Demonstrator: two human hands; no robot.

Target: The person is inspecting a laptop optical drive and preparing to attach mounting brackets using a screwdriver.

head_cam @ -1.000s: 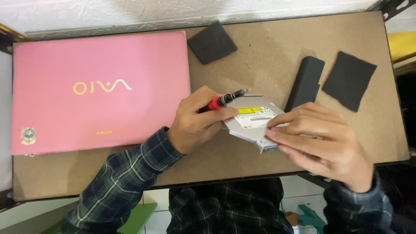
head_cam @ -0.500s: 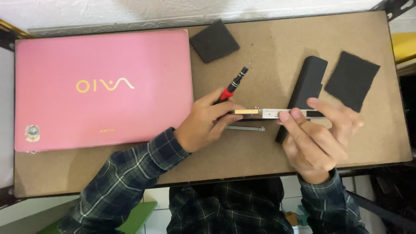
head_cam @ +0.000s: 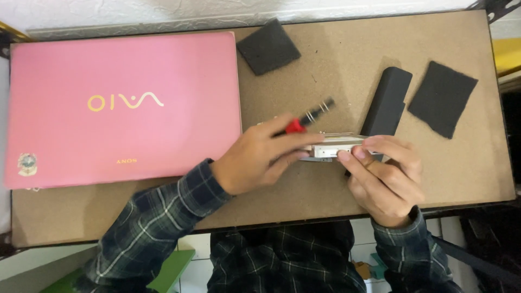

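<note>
While both forearms angle inward | left hand grips screwdriver | right hand pinches drive edge-on

Lighting: bright, even, diffuse, from above; no hard glare. Shadows: soft and short, under both hands and beside the black bar. Laptop: pink lid evenly lit, slight sheen only. Blur: screwdriver tip smeared by motion; left hand a little soft. Table grain sharp. Edges: mild bowing; corners darker at right.
</note>
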